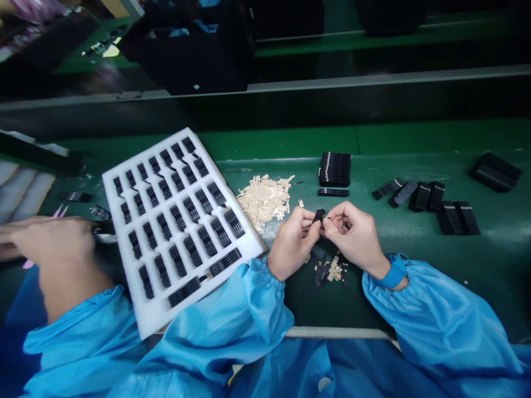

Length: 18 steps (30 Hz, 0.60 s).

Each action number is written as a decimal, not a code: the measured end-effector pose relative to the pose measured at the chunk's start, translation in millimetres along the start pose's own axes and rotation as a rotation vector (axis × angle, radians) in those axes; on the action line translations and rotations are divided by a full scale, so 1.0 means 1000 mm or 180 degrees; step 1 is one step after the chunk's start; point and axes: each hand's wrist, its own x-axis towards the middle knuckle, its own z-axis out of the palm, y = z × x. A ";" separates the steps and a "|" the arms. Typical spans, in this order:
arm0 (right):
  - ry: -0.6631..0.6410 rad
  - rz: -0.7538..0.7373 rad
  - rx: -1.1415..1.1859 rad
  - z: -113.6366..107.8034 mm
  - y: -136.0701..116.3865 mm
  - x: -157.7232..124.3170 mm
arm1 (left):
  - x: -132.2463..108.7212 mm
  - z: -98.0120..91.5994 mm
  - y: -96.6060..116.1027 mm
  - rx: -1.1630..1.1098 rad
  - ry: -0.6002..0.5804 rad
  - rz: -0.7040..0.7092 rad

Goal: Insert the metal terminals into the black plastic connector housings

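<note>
My piece (319,215): black. My sleeves (448,320): bright blue; wristband (394,273), likewise. Tray (149,319): white, patterned with rows of black parts (192,251). Heap of flat bits (265,200): pale cream. Worktop (418,293): dark green.

1 small black part (319,215) (partly covered) is held between fingertips (328,223).

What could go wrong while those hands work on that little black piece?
The small black piece, pinched between the left hand and right hand, could slip and drop among the loose bits nearby. The left sleeve appears to overlap the white tray's near edge, so a nudge might disturb its black parts.
</note>
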 end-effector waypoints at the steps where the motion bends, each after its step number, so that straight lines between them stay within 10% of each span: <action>1: -0.0053 0.0114 0.0110 0.000 0.000 0.001 | 0.001 -0.001 0.000 0.0066 0.0007 0.0054; 13: -0.0088 0.0706 0.0575 0.001 0.008 0.005 | -0.002 -0.008 -0.001 0.1497 0.0197 0.0668; 18: 0.0395 0.0222 0.0783 -0.006 0.002 0.004 | 0.003 -0.003 0.006 0.0017 -0.0029 -0.0051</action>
